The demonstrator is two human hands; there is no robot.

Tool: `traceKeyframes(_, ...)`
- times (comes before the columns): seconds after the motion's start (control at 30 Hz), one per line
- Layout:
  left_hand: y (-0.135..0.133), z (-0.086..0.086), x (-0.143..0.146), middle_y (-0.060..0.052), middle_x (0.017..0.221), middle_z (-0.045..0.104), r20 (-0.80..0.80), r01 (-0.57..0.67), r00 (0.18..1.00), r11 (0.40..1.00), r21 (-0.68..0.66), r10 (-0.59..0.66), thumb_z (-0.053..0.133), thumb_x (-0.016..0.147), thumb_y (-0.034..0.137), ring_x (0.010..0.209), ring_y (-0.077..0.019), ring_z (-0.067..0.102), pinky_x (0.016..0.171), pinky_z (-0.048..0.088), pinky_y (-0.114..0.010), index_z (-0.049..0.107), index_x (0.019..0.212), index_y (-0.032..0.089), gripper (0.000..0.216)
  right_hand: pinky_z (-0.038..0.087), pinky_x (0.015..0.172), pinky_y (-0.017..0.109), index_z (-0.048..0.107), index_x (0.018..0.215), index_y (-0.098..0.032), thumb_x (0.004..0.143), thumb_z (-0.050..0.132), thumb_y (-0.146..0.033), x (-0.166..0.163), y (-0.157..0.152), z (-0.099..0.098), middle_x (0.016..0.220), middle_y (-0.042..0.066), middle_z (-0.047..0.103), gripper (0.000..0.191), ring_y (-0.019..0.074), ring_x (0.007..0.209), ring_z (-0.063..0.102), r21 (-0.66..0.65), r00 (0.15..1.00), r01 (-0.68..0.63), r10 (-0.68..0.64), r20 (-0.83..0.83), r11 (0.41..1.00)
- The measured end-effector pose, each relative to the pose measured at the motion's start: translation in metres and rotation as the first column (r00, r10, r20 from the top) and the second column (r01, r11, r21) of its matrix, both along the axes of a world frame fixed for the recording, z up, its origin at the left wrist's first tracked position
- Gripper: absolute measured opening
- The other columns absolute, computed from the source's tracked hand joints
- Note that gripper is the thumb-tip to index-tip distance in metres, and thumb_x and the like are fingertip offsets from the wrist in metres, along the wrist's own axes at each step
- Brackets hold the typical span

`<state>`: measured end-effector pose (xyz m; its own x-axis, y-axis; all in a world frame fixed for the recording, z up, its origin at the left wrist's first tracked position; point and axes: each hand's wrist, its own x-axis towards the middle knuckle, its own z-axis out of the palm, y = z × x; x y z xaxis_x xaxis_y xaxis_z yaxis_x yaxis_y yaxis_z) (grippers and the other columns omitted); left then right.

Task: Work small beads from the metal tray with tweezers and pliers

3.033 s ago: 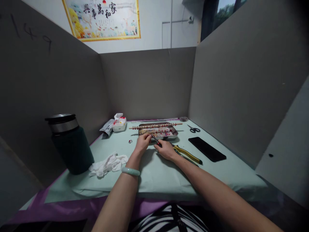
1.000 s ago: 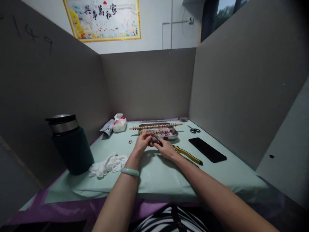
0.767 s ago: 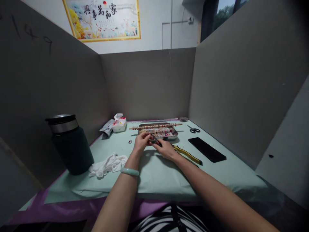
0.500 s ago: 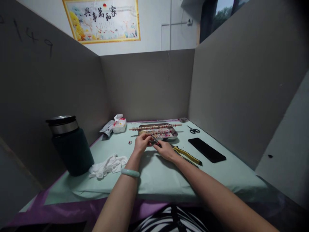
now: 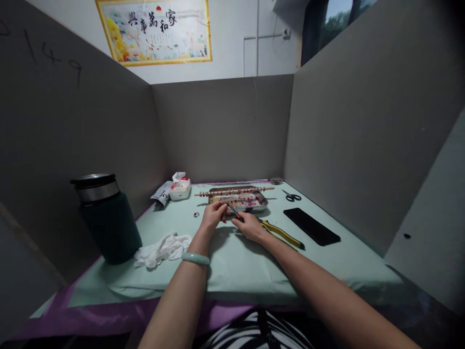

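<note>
Slim metal-tipped hand tool (image 5: 234, 212) is in the right hand (image 5: 250, 227), over the bench (image 5: 247, 274) just in front of the bead tray (image 5: 262, 207). Right grip: fingers closed around the dark handle, tip angled up-left to the left fingertips. Left hand (image 5: 213, 215): thumb and fingers bunched at that tip; can't tell how tight that grip is or what it has (too small to make out). Beaded stick (image 5: 238, 191) lies lengthwise across the tray, both ends overhanging. Small ring-shaped piece (image 5: 196, 214) sits on the bench, left of the left hand. Yellow-handled pliers (image 5: 285, 233) lie beside the right wrist, partly hidden; black phone-like slab (image 5: 311, 226) and scissors (image 5: 291, 196) farther right.
</note>
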<state>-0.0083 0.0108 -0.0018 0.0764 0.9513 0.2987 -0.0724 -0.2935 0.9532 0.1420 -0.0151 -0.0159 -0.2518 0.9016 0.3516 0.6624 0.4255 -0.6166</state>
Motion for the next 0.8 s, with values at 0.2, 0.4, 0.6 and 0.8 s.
traceKeyframes(0.2, -0.0024, 0.0011, 0.001, 0.002, 0.055, 0.057, -0.02, -0.012, 1.0, 1.0, -0.005, 0.012, 0.064, 0.07, 0.034, 0.033, -0.0039, 0.04, 0.034, 0.037, -0.02, 0.058, 0.078, 0.01, 0.026, 0.026, 0.056, 0.023, 0.064, 0.081, -0.016, 0.082, 0.048, -0.036, -0.0006, 0.0024, -0.0033, 0.072, 0.003, 0.064, 0.026, 0.0135, 0.063, 0.051, 0.021, 0.998, 0.052, -0.053, 0.046, 0.998)
traceKeyframes(0.4, -0.0007, -0.0012, 0.0019, 0.0, 0.058, 0.06, -0.026, -0.024, 0.999, 1.0, -0.007, 0.024, 0.062, 0.071, 0.033, 0.035, -0.0045, 0.044, 0.036, 0.04, -0.02, 0.057, 0.078, 0.01, 0.024, 0.027, 0.059, 0.024, 0.064, 0.087, -0.017, 0.083, 0.046, -0.039, -0.0019, 0.0039, -0.0085, 0.079, 0.005, 0.067, 0.029, 0.0162, 0.07, 0.057, 0.106, 0.982, 0.114, -0.129, 0.141, 0.988)
traceKeyframes(0.6, 0.0007, -0.0014, 0.0013, 0.001, 0.057, 0.059, 0.031, 0.003, 1.0, 1.0, -0.03, -0.002, 0.063, 0.07, 0.034, 0.033, -0.0046, 0.043, 0.035, 0.039, -0.02, 0.054, 0.075, 0.011, 0.025, 0.027, 0.058, 0.024, 0.064, 0.087, -0.018, 0.084, 0.045, -0.043, -0.0018, 0.0007, -0.0063, 0.078, 0.004, 0.067, 0.031, 0.0161, 0.069, 0.057, 0.138, 0.978, 0.119, -0.14, 0.154, 0.983)
traceKeyframes(0.8, -0.002, -0.0003, 0.002, 0.002, 0.056, 0.058, 0.059, 0.032, 0.998, 0.998, -0.051, -0.029, 0.061, 0.072, 0.035, 0.033, -0.0044, 0.042, 0.036, 0.04, -0.02, 0.052, 0.078, 0.013, 0.025, 0.027, 0.057, 0.023, 0.063, 0.087, -0.018, 0.084, 0.046, -0.042, -0.0023, -0.0004, -0.0051, 0.077, 0.003, 0.066, 0.03, 0.0149, 0.067, 0.056, 0.096, 0.99, 0.096, -0.105, 0.093, 0.991)
